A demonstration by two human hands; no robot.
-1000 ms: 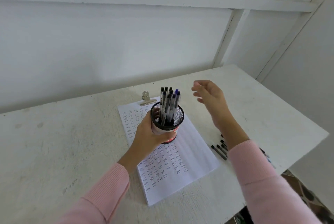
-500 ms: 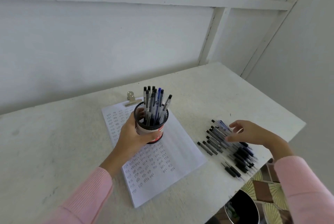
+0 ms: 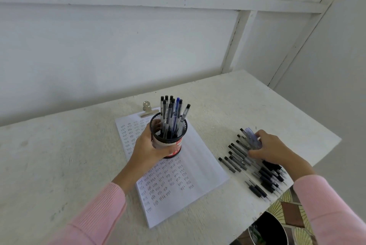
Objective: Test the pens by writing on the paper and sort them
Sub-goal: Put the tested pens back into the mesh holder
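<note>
While my left hand (image 3: 150,148) has kept its fingers wrapped round the mesh cup (image 3: 168,133), which stands on the paper (image 3: 188,177) just this side of the metal clip (image 3: 147,108), my right hand (image 3: 273,150) has done all the moving. A second ago it hung open in the air beside the cup. Half a second ago it was reaching down to the right. Now it rests on the loose pens (image 3: 237,157) near the right edge of the table (image 3: 59,155), with thumb and fingers curled round a pale bluish pen (image 3: 252,138) at the far end of the row. The blur keeps me from telling whether I hold one barrel or more. I take it that one pen has been dealt with and I am picking the next to try on the paper. The loose pens lie flat, side by side, well clear of the sheet. Their long axes run on a slant, blunt ends toward the far left and writing tips toward the near right edge. The bluish pen is tipped a little steeper than its neighbours. The pens in the cup (image 3: 171,118) stand upright with their button ends up, and one leans out to the right.
</note>
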